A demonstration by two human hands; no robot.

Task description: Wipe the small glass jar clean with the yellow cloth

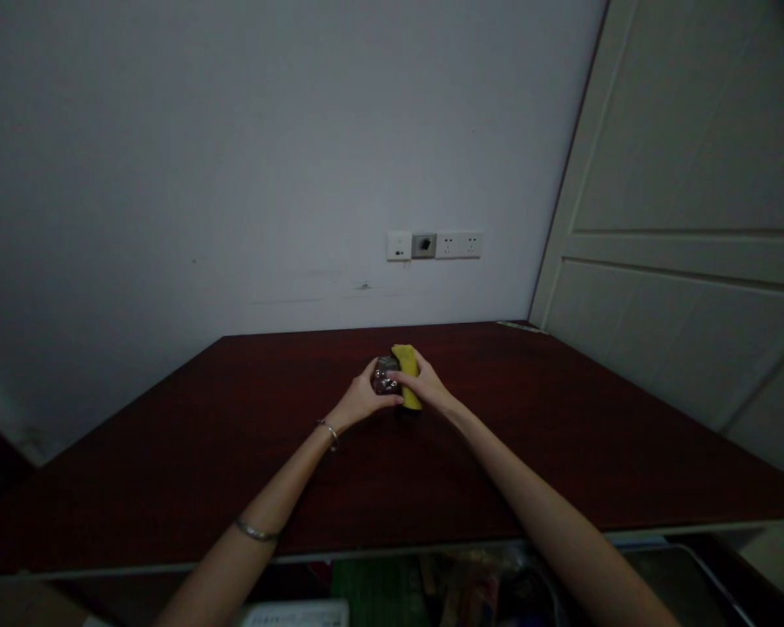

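My left hand (361, 401) is closed round a small, dark, glossy, rounded object (385, 376), perhaps glass or clear plastic; its kind is not plain. Against that object's right side is a folded yellow cloth (409, 383), which my right hand (432, 387) grips. The right thumb reaches across the cloth toward the dark object. Both hands meet just above or on the dark red tabletop (300, 488), near its middle. Parts of the fingers are hidden behind the two things.
A white wall with sockets (458, 245) rises behind the table. On the right stands a pale panelled door (686, 165). Below the table's front edge are a green item (379, 592), a white box-like item (299, 613) and other clutter.
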